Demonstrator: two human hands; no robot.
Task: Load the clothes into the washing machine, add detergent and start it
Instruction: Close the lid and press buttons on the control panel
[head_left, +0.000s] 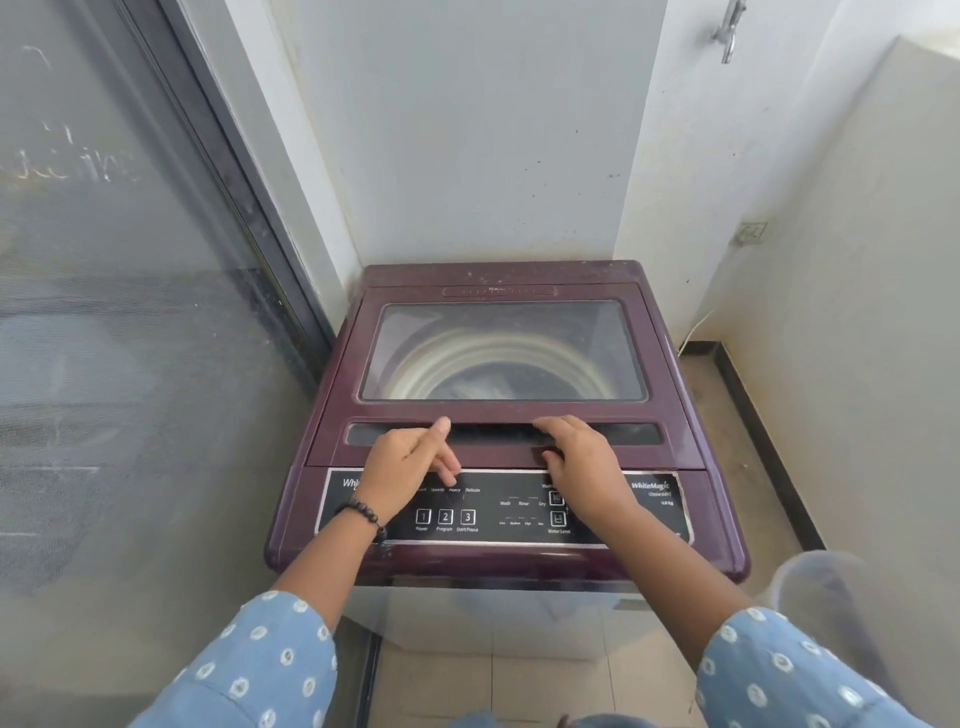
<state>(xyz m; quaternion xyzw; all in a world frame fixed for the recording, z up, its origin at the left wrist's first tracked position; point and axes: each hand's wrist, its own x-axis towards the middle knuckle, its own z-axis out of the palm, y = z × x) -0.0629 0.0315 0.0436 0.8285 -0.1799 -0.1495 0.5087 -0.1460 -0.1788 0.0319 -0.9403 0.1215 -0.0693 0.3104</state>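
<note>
A maroon top-load washing machine (506, 558) stands in a corner with its glass-windowed lid (501, 351) down. Through the glass I see the pale drum rim and some bluish fabric inside. My left hand (410, 462) hovers over the lid's front strip, thumb tip at the dark handle recess (623, 434) and fingers loosely curled above the control panel (498, 506). My right hand (576, 457) lies on the lid's front edge, its fingers hooked into the handle recess and its thumb against the strip below. The panel's numbered buttons 1, 2 and 3 sit between my wrists.
A glass sliding door (130, 312) fills the left side. White walls close in behind and to the right, with a tap (730, 31) high up and a socket (752, 232). A blurred translucent plastic container (831, 597) stands at lower right. Tiled floor runs right of the machine.
</note>
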